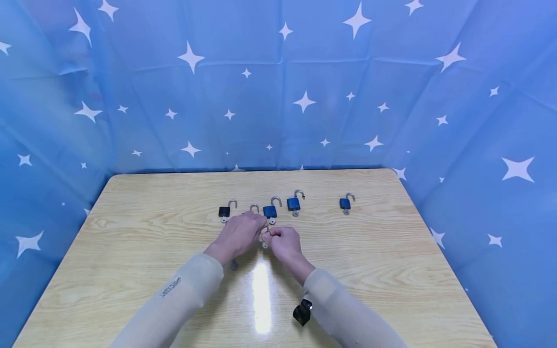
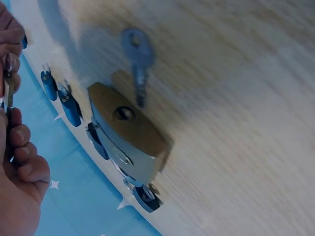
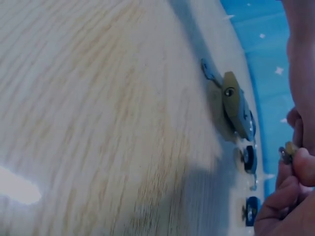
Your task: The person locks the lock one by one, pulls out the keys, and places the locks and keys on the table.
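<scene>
Pale sleeves (image 1: 187, 285) come in from the near edge, a black device (image 1: 302, 311) by the right cuff. Further in, near the middle of the table (image 1: 391, 270), we find a small padlock (image 2: 8, 91) held up between two hands, its key (image 1: 265, 245) at the near end. Right hand (image 1: 285, 241) pinches it between thumb and finger; left hand (image 1: 243, 231) has its fingers curled in from the left, gripping the other end, though we can't tell exactly which part. Both grips are narrow. We'd call it light, rigid metal, smooth enough to slip, not fragile; best hold is the flat sides of the body, leaving shackle and key free. Under the left wrist we get a larger brass-faced padlock (image 2: 123, 130) on the table, loose key (image 2: 139, 54) just beside it, out of the keyhole; likely heavier, so we'd take it across the body. Far row, left to right: black padlock (image 1: 224, 211), a shackle (image 1: 254, 208) mostly behind the left hand, blue padlock (image 1: 270, 211), second blue padlock (image 1: 293, 204), then another blue one (image 1: 344, 204) well apart at far right. Curtain (image 1: 278, 96) behind, blue with white stars.
</scene>
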Available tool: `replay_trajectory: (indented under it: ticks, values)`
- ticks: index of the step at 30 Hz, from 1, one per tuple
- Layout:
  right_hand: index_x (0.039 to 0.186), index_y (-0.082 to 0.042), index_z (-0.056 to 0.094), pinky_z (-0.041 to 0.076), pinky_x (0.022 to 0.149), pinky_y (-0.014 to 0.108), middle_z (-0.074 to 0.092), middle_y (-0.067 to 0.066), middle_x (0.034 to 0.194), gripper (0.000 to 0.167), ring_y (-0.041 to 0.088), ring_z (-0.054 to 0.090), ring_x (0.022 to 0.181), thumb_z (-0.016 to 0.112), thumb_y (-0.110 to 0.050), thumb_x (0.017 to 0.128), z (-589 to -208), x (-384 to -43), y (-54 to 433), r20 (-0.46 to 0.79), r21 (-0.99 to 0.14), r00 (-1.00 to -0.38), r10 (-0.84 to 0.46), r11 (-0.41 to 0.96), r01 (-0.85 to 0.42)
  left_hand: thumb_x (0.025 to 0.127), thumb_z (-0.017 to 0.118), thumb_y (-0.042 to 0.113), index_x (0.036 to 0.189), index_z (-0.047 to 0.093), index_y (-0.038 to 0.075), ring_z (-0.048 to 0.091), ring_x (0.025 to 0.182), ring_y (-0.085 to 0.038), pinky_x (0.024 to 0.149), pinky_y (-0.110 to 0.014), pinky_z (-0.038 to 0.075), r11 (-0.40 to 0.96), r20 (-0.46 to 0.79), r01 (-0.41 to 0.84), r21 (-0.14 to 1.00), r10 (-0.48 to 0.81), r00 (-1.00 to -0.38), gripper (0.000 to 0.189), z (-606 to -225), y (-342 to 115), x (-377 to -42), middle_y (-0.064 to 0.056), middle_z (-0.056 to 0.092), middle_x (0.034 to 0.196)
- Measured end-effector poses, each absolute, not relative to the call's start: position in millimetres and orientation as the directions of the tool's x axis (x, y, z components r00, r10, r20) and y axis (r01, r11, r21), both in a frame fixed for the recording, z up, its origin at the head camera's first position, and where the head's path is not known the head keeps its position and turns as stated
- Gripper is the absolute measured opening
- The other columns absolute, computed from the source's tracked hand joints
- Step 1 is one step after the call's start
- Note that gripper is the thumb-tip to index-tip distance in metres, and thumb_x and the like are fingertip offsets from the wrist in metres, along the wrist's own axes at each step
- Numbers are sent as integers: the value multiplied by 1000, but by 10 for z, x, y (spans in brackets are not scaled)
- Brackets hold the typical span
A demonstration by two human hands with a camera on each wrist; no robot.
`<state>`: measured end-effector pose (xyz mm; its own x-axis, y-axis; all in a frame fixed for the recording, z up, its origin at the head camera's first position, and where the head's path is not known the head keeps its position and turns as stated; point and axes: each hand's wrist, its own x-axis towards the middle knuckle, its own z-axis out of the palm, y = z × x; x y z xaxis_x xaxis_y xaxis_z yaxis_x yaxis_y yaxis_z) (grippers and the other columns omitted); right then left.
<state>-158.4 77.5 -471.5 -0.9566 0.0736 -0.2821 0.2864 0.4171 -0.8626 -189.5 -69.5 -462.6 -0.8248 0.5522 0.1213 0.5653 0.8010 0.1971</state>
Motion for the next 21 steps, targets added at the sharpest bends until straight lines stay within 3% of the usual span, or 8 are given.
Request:
replay_trajectory:
  ticks: [7,12,21]
  values:
    - [69,-6,68,36,55,23,56,-5,66,20,12,47,65,71,-15,87,-4720,-1588,804,-273,-870,-958,85,405,283,101,51,19,74,48,21,48,67,-11,56,-25,40,796,123,573,196,560,-819,27,-4636,-642,-1932,8,54,70]
    - [74,-3,71,38,56,24,59,-3,68,15,11,49,66,71,-12,86,-4705,-1590,815,-254,-884,-965,70,388,261,103,49,27,73,47,21,48,65,-10,58,-25,40,770,123,584,256,574,-810,30,-4624,-646,-1946,7,51,68]
    - [75,-4,71,36,55,24,57,-4,67,15,11,45,63,70,-14,87,-4738,-1609,848,-239,-874,-971,16,432,222,104,45,31,73,46,23,46,63,-10,58,-25,40,779,30,545,311,565,-825,32,-4596,-648,-1966,7,48,67]
